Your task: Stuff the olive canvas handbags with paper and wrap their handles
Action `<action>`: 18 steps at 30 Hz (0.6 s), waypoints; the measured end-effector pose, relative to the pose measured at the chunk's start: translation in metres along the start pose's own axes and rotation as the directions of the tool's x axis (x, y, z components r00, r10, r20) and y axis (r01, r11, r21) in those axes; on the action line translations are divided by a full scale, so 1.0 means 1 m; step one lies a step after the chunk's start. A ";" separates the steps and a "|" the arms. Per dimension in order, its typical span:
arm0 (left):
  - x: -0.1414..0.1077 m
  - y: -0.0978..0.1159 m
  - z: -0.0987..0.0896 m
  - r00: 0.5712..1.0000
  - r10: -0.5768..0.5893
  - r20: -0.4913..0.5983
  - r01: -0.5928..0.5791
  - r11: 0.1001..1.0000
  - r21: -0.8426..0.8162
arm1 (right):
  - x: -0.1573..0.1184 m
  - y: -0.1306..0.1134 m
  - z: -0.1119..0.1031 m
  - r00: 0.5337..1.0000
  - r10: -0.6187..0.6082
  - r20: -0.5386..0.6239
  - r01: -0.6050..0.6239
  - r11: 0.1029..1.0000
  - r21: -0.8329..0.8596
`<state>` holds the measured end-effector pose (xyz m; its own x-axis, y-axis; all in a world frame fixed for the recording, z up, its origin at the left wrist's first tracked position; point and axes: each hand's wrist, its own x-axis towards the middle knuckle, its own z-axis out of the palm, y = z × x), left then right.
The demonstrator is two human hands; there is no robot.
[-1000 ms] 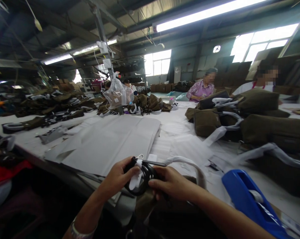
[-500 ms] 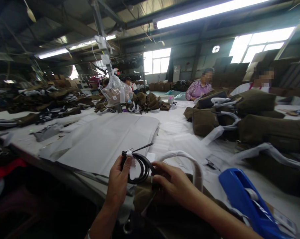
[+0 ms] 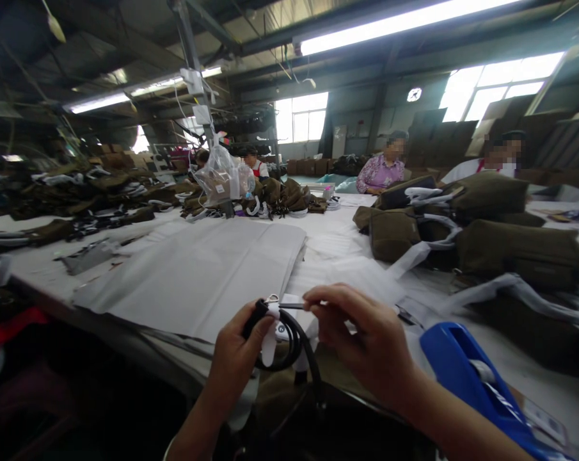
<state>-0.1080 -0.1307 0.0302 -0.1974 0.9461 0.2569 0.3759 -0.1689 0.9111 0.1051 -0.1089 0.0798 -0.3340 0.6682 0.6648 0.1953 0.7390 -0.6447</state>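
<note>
My left hand point(image 3: 236, 352) grips a coiled black strap point(image 3: 296, 346), thumb in front, beside a white strip point(image 3: 269, 346) wrapped around the coil's top. A metal ring point(image 3: 272, 298) shows above the strip. From there a thin dark end point(image 3: 292, 306) runs sideways to my right hand point(image 3: 370, 339), whose thumb and forefinger pinch its tip. A loose length of the strap hangs down to the right of the coil. Beneath both hands lies a dark olive bag point(image 3: 334, 368), mostly hidden by the hands and shadow.
A blue tape dispenser point(image 3: 466, 371) stands at the right. Olive bags point(image 3: 524, 256) with white-wrapped handles pile up behind it. White sheets point(image 3: 207, 269) cover the table's left middle. A pole point(image 3: 188, 45) rises behind them with a plastic bag point(image 3: 224, 176) on it. Co-workers point(image 3: 382, 169) sit across the table.
My right hand has let go of the strap's loose length and moved up to pinch the thin end. That end has swung from slanting upward to nearly level. The coil has shifted slightly right.
</note>
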 end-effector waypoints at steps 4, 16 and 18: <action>0.003 0.003 0.003 0.998 -0.057 0.039 0.060 0.995 -0.085 | -0.004 0.007 0.021 0.924 -0.228 0.307 0.317 0.907 -0.278; 0.000 0.010 0.008 0.995 -0.082 0.054 0.093 0.963 -0.253 | -0.021 0.000 0.048 0.955 -0.158 0.251 0.259 0.857 -0.446; -0.002 0.011 0.009 0.994 -0.091 0.064 0.105 0.959 -0.263 | -0.020 0.002 0.049 0.966 -0.162 0.202 0.238 0.859 -0.453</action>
<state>-0.0949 -0.1317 0.0367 -0.1723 0.9733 0.1515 0.1017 -0.1354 0.9856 0.0669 -0.1246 0.0467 -0.5402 0.5087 0.6704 0.5055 0.8330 -0.2248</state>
